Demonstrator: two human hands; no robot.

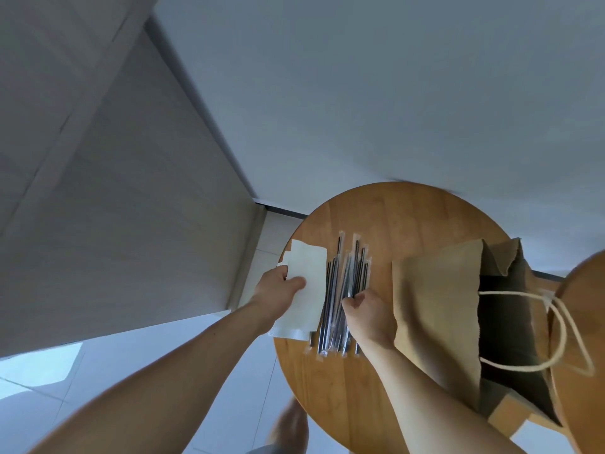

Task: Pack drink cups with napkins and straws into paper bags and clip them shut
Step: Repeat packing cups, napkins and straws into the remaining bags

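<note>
We are gripping the white napkin (311, 273) with our left hand (278, 290), thumb pressing on top and fingers (283, 268) wrapping round its edge, at the left rim of the round wooden worktop (393, 217). Our right hand (368, 311) is curling onto the pile of wrapped straws (347, 273) just beside the napkin, pinching some of them. The brown paper bag (435, 306) is lying on its side to the right of the straws, its mouth gaping rightward and its rope handles (559, 335) trailing out.
</note>
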